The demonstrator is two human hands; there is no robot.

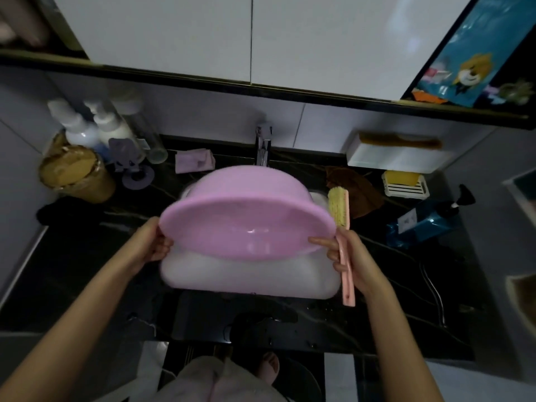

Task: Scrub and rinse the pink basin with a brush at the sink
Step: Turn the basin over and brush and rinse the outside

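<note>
1. The pink basin (246, 216) is being held above the white sink (249, 280), just in front of the faucet (263, 146). Whether it is touching the sink cannot be told.
2. The left hand (153, 242) is gripping the basin's left rim, fingers curled under the lip.
3. The right hand (351, 256) is clasping the handle of the brush (338, 210). One finger is reaching out against the basin's right rim, so support on that side is looking partial.
4. Handling, as judged: the basin is appearing to be thin, stiff plastic, light, glossy and probably slippery when wet. The rolled rim is offering the soundest hold, at two opposite points.
5. Orientation: the basin is tilting on edge, its opening facing the person and its base turned toward the faucet. The rim is showing as an oval, long axis running left to right.
6. The brush is lying near to far, bristle head pointing away from the person and handle end toward them.
</note>
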